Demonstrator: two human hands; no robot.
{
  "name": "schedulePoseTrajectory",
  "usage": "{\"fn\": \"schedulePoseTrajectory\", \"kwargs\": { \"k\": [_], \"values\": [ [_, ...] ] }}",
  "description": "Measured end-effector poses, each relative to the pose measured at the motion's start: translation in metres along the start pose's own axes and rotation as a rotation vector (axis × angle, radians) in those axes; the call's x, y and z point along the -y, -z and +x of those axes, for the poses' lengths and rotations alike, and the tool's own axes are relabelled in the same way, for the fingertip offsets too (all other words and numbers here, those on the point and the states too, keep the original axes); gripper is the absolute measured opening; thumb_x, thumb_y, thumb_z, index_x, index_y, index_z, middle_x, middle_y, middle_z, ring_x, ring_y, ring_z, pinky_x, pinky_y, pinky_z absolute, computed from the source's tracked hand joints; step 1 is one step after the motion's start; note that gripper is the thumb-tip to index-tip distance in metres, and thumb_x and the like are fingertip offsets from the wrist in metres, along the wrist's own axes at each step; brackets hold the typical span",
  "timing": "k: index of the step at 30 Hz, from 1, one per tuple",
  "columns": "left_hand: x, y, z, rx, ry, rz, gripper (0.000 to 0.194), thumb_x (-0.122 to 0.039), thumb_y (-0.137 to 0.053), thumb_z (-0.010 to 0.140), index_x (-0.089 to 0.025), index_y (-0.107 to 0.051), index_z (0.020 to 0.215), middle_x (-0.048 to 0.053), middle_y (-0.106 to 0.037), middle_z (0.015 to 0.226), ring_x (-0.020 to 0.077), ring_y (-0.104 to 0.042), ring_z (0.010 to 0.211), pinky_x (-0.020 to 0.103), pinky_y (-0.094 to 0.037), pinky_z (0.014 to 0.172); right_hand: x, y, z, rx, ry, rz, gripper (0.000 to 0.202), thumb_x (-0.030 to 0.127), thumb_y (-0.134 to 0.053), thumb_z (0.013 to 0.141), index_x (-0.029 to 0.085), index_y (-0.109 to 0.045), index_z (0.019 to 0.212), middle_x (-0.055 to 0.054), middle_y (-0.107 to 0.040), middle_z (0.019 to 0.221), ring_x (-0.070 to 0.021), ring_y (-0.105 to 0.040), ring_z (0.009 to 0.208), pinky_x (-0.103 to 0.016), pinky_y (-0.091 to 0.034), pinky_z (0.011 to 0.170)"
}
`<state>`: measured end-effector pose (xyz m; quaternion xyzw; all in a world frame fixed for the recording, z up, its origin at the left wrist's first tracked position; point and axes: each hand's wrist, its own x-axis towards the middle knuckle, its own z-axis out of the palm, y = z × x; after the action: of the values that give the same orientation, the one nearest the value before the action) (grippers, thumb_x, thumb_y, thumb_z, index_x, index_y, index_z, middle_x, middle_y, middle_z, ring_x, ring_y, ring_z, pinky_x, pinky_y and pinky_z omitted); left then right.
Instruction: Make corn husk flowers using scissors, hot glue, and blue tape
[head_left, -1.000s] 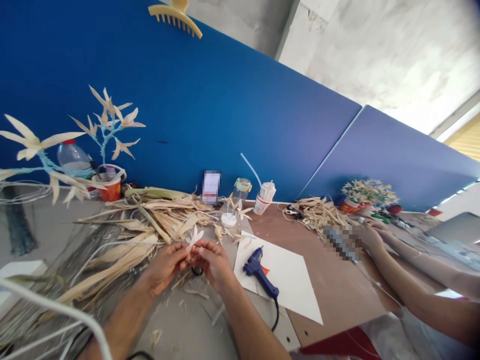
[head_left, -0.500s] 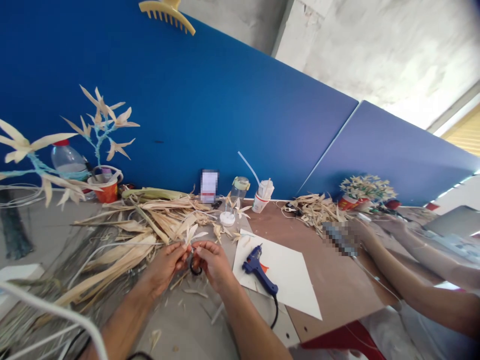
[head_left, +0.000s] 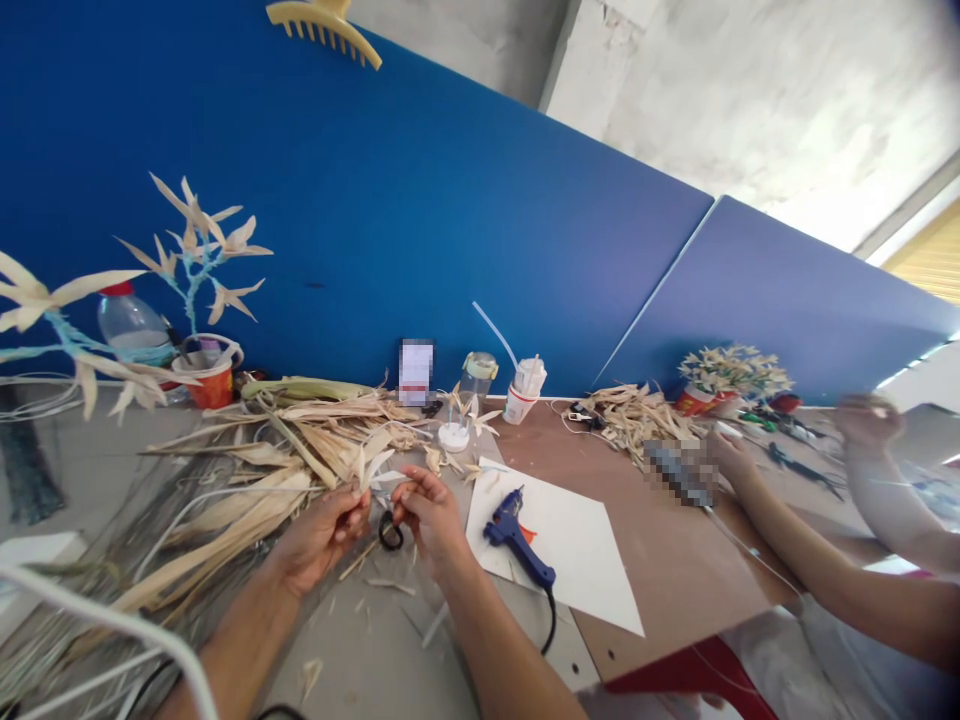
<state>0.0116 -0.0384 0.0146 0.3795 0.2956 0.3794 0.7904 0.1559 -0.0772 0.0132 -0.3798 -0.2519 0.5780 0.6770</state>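
Observation:
My left hand is closed in a pinch on a small pale corn husk flower, whose petals point up and to the right. Close by on the right, my right hand has its thumb and forefinger pressed together, the other fingers raised; anything between them is too small to make out. A black loop shows between the hands; its kind is unclear. Dry corn husks lie beside and behind my left hand. To the right, a blue glue gun rests on a white sheet.
Behind my hands stand a phone, a clear bottle and paper cups against the blue partition. Husk flower branches rise at left. White wire curves across the lower left. A co-worker's arms reach in from the right.
My hands have moved slightly apart, the left one drawing left with the flower. The co-worker's far hand has lifted off the table, uncovering dark pliers-like tools.

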Motion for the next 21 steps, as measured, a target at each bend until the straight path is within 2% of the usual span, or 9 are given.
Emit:
{"fn": "schedulePoseTrajectory", "kwargs": {
  "k": [5, 8, 11, 17, 21],
  "values": [
    [-0.001, 0.002, 0.000, 0.022, 0.022, -0.067, 0.020, -0.023, -0.068, 0.075, -0.012, -0.058, 0.061, -0.006, -0.042, 0.049, 0.0019, -0.028, 0.040, 0.018, -0.039, 0.049, 0.006, 0.008, 0.006, -0.131, 0.100, 0.038, 0.029, 0.017, -0.069, 0.057, 0.018, -0.061, 0.084, 0.003, -0.065, 0.061, -0.0068, -0.045, 0.042, -0.020, -0.033, 0.045],
    [-0.004, 0.001, -0.002, -0.013, 0.022, -0.101, 0.013, -0.021, -0.073, 0.073, -0.011, -0.065, 0.072, -0.005, -0.049, 0.054, 0.0019, -0.035, 0.042, 0.019, -0.044, 0.054, 0.007, 0.011, 0.009, -0.157, 0.110, 0.040, 0.026, 0.028, -0.071, 0.061, 0.018, -0.060, 0.082, 0.004, -0.062, 0.056, -0.0066, -0.041, 0.039, -0.020, -0.029, 0.043],
    [-0.005, 0.000, -0.003, -0.013, 0.006, -0.139, 0.015, -0.018, -0.077, 0.069, -0.010, -0.068, 0.077, -0.003, -0.054, 0.059, 0.0025, -0.041, 0.045, 0.021, -0.047, 0.057, 0.005, 0.012, 0.009, -0.140, 0.099, -0.028, 0.027, 0.041, -0.067, 0.069, 0.018, -0.062, 0.080, 0.005, -0.057, 0.049, -0.0074, -0.039, 0.037, -0.021, -0.026, 0.041],
    [-0.003, 0.004, 0.000, 0.009, 0.021, -0.210, 0.014, -0.015, -0.075, 0.072, -0.009, -0.070, 0.083, -0.001, -0.056, 0.063, 0.0029, -0.044, 0.047, 0.022, -0.050, 0.058, -0.003, 0.013, 0.010, -0.115, 0.133, -0.117, 0.016, 0.024, -0.069, 0.063, 0.018, -0.062, 0.077, 0.007, -0.051, 0.055, -0.0067, -0.042, 0.045, -0.021, -0.031, 0.048],
    [-0.001, 0.008, 0.002, 0.041, 0.025, -0.243, 0.015, -0.015, -0.071, 0.076, -0.009, -0.071, 0.090, 0.001, -0.058, 0.068, 0.0046, -0.048, 0.052, 0.023, -0.051, 0.060, -0.006, 0.018, 0.015, -0.151, 0.147, -0.111, 0.016, 0.022, -0.068, 0.062, 0.019, -0.056, 0.072, 0.008, -0.048, 0.053, -0.0066, -0.041, 0.043, -0.021, -0.031, 0.047]
  ]
}}
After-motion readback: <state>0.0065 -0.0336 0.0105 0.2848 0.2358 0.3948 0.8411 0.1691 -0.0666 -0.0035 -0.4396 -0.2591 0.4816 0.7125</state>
